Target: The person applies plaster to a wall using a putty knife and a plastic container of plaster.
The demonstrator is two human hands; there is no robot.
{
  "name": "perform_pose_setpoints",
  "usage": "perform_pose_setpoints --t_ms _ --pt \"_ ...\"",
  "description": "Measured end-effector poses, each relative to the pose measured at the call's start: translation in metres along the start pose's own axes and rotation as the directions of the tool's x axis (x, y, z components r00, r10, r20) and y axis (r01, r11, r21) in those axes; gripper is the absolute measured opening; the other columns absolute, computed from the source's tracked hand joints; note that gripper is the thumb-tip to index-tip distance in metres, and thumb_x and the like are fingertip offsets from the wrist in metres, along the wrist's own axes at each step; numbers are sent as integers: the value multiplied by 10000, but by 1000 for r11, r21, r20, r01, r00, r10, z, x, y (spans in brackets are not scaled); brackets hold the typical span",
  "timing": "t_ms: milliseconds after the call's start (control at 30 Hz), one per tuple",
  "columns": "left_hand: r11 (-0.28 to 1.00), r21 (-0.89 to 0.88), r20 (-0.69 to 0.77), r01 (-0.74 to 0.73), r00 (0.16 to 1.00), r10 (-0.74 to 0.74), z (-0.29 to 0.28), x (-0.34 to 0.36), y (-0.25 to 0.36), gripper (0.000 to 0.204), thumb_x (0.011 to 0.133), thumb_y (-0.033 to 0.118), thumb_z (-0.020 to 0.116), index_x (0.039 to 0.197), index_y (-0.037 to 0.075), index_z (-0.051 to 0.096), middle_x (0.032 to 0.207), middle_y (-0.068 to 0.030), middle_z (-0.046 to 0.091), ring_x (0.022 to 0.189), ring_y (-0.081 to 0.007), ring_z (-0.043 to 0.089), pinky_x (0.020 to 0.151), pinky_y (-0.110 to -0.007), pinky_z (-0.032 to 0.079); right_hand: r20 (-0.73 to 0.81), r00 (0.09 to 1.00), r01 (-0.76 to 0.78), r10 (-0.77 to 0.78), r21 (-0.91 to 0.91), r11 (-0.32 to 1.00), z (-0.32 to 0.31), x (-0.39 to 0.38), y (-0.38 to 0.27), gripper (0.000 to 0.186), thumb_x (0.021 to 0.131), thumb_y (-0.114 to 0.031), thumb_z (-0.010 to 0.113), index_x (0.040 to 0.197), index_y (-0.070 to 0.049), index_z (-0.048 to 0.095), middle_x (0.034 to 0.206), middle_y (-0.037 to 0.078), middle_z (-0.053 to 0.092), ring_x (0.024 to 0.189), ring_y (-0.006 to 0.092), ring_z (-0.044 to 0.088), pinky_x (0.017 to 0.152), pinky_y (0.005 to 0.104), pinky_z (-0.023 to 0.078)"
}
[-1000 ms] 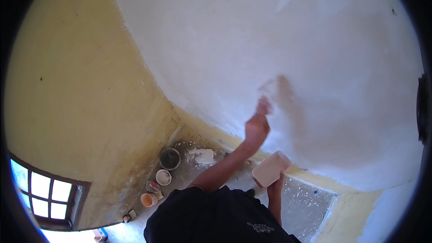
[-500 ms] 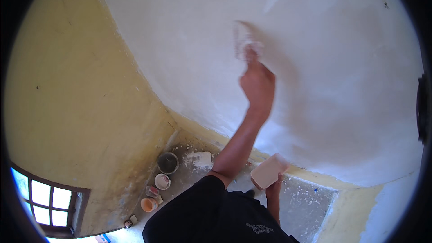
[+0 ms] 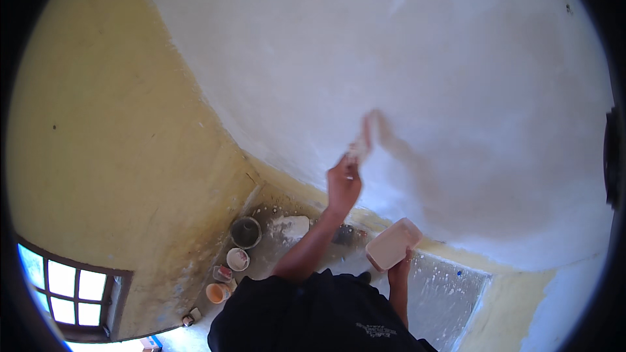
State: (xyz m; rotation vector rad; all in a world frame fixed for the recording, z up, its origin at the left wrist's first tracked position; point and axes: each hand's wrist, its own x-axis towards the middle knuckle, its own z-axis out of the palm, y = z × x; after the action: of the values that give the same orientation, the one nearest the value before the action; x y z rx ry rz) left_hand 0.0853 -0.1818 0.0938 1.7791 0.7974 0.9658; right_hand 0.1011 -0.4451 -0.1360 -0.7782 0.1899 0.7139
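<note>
Overhead, in the head view, the left hand (image 3: 343, 184) is raised against the white wall (image 3: 417, 78), its fingers curled tight around the handle of a putty knife (image 3: 360, 145). The blade is blurred and pale with filler, so its edge is hard to tell from the plaster behind it. The tool's long axis runs up and slightly to the right from the fist, with the blade end highest and laid against the white surface; a faint greyish shadow trails off to the right of it. The forearm rises from the lower middle of the picture, out of a dark sleeve.

Lower and to the right, the right hand (image 3: 399, 267) holds a flat pinkish tray (image 3: 392, 244) from beneath. Only the fingers at its lower right edge show, so how far they wrap round it cannot be told. The tray's long axis tilts up toward the right, and it sits well apart from the knife, near the foot of the wall.

Down in the corner by the yellow wall (image 3: 111, 124) stand a dark bucket (image 3: 246, 232), a small white tub (image 3: 237, 259) and an orange cup (image 3: 217, 293), close together on the spattered floor (image 3: 430, 293).
</note>
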Motion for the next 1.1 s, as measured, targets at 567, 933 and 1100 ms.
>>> perform_pose_setpoints --t_ms 567,933,1100 --pt "964 192 -152 -185 965 216 114 -67 -230 571 794 -111 449 1355 -10 441 1397 -258 403 1246 -384 458 942 -401 474 -76 995 60 -64 -59 996 -24 -17 -9 569 974 -414 416 1392 -44 308 1322 125 467 1241 278 465 1034 422 386" --pt "931 -104 -630 350 701 -334 -46 61 -349 198 844 78 525 886 -84 632 769 -237 654 694 -308 655 611 -421 468 31 999 -15 18 -78 997 21 -2 -4 566 949 -443 458 1370 -78 356 1305 95 488 1222 263 478 1022 422 398" --pt "970 78 -557 229 817 -148 22 63 -229 219 844 25 487 962 -86 634 756 -235 644 651 -304 624 599 -411 463 -8 999 48 -49 -89 995 -1 -8 -10 591 933 -458 471 1370 -77 354 1319 101 480 1217 274 484 1015 428 406"
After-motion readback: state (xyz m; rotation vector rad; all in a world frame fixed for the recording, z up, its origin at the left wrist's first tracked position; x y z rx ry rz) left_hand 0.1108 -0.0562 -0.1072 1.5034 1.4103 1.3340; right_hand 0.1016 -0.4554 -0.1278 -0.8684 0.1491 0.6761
